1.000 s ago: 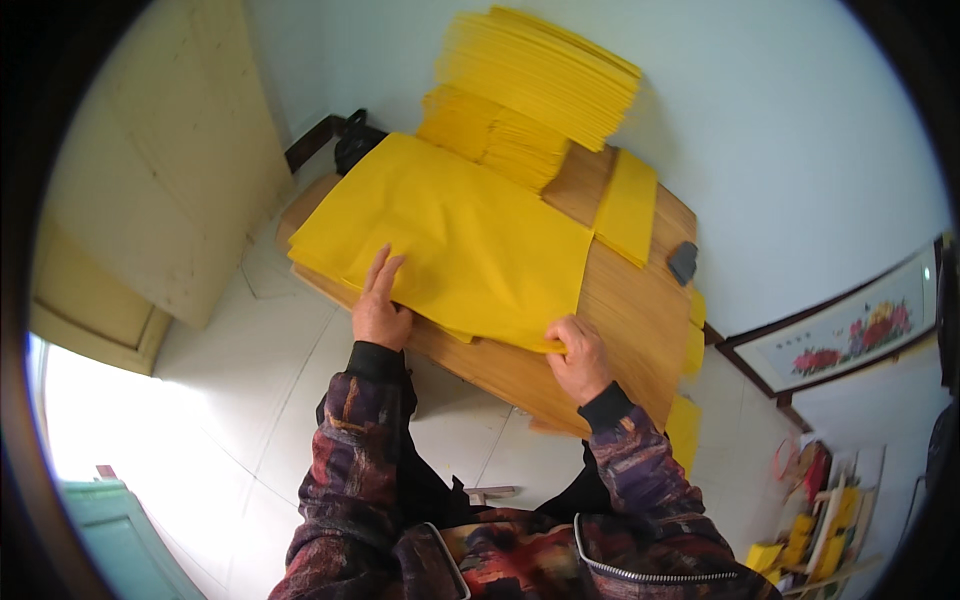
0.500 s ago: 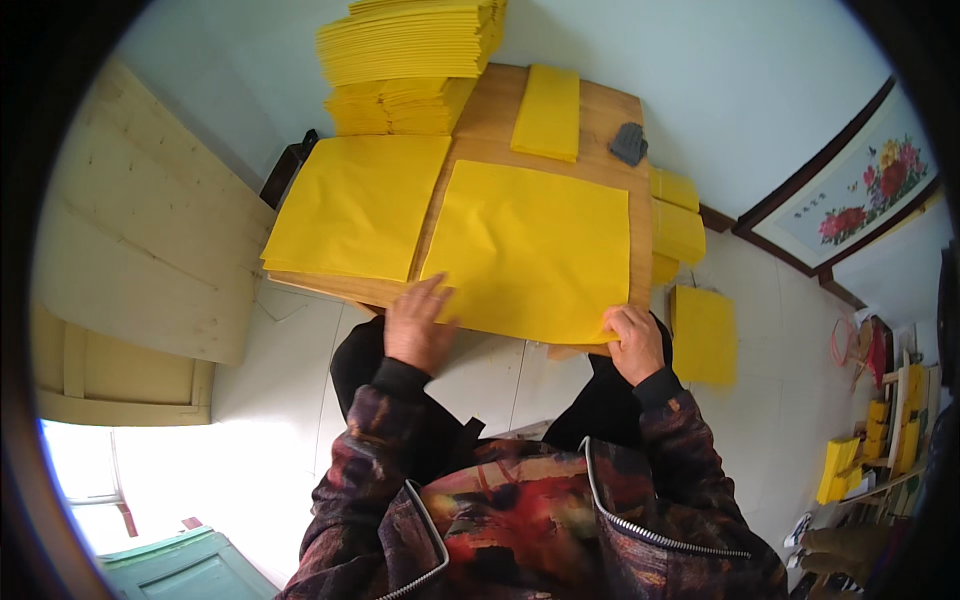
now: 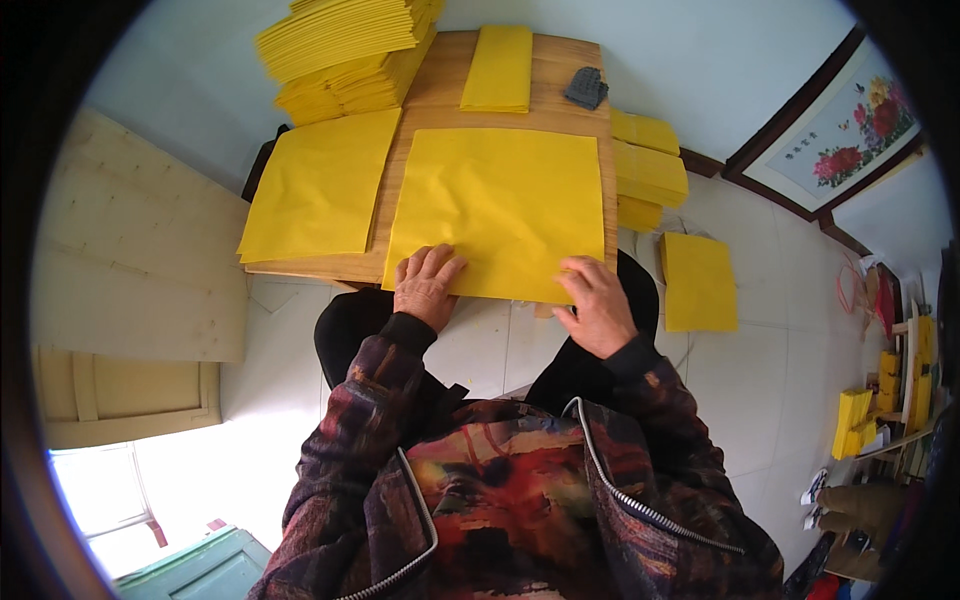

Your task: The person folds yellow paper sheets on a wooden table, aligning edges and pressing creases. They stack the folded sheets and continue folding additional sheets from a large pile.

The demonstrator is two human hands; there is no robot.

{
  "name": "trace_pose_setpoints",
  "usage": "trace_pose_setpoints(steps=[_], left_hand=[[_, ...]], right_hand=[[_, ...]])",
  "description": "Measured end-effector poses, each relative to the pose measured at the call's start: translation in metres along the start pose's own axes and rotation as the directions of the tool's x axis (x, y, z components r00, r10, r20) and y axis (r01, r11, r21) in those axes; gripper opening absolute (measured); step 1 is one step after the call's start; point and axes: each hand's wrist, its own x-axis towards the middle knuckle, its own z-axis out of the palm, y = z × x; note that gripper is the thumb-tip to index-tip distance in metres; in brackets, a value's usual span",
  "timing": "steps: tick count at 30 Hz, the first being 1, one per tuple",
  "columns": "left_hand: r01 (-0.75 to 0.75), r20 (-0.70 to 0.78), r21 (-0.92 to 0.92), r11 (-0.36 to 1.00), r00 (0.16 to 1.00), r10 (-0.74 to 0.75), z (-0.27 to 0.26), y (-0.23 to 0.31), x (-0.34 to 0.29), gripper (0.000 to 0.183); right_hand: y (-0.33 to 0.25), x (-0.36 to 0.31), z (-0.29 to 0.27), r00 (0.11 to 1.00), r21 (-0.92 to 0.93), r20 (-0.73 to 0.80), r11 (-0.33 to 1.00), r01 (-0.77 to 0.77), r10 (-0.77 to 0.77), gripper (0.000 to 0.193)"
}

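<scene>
Yellow sheet (image 3: 500,205) lies flat on the wooden table (image 3: 555,60), in front of the person, near edge toward the body, a few soft creases in it. Left hand (image 3: 428,287): palm down, fingers laid on the sheet near its near-left corner; thumb hidden, so can't tell whether it pinches the edge. Right hand (image 3: 594,308): at the near-right corner, fingertips over the sheet, thumb standing apart from them by the near edge; not closed on anything.

Left of the sheet, across a strip of bare wood: second yellow pile (image 3: 320,185), flat, edges slightly fanned. Behind that pile, tall stack of folded yellow pieces (image 3: 345,45). Far side of table: narrow yellow folded piece (image 3: 498,70), with dark grey cloth (image 3: 586,88) to its right, near the table's right edge. Beyond that edge: yellow bundles (image 3: 650,175). Yellow stack (image 3: 700,283) on the tiled floor (image 3: 745,375), nearer the person.
</scene>
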Motion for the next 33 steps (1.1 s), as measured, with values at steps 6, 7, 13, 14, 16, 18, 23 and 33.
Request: trace_pose_setpoints(steps=[6,7,13,14,16,18,23,33], left_hand=[[-0.012,-0.032,0.039,0.999,0.999,0.013,0.001,-0.002,-0.002,0.048],[-0.043,-0.067,0.026,0.999,0.997,0.045,0.001,-0.003,-0.004,0.042],[-0.075,-0.072,-0.033,0.997,0.995,0.073,-0.005,-0.003,-0.006,0.027],[-0.072,-0.062,-0.051,0.996,0.996,0.068,-0.006,-0.003,-0.006,0.026],[-0.074,-0.074,-0.070,0.995,0.995,0.068,-0.008,-0.004,-0.006,0.021],[-0.085,-0.059,-0.057,0.995,0.995,0.082,-0.010,-0.005,-0.003,0.019],[-0.062,0.050,-0.004,0.998,0.997,0.063,-0.015,-0.001,0.010,0.016],[-0.109,0.382,-0.107,0.988,0.913,0.142,-0.024,0.009,0.037,0.039]], right_hand=[[-0.015,0.006,0.043,0.998,-0.157,-0.051,0.987,0.022,-0.030,0.018],[-0.015,0.006,0.045,0.997,-0.163,-0.067,0.987,0.017,-0.028,0.015],[-0.019,0.008,0.044,0.998,-0.183,-0.061,0.983,0.022,-0.034,0.005],[-0.020,0.009,0.043,0.999,-0.199,-0.044,0.980,0.019,-0.028,0.005],[-0.022,0.012,0.041,0.999,-0.196,0.024,0.981,-0.017,0.022,0.002],[-0.022,0.015,0.040,0.995,-0.203,0.071,0.978,-0.052,0.067,0.003],[-0.010,0.030,0.035,0.976,-0.045,0.176,0.991,-0.124,0.130,0.004],[0.016,0.055,0.025,0.824,0.061,0.526,0.957,-0.284,0.211,0.019]])
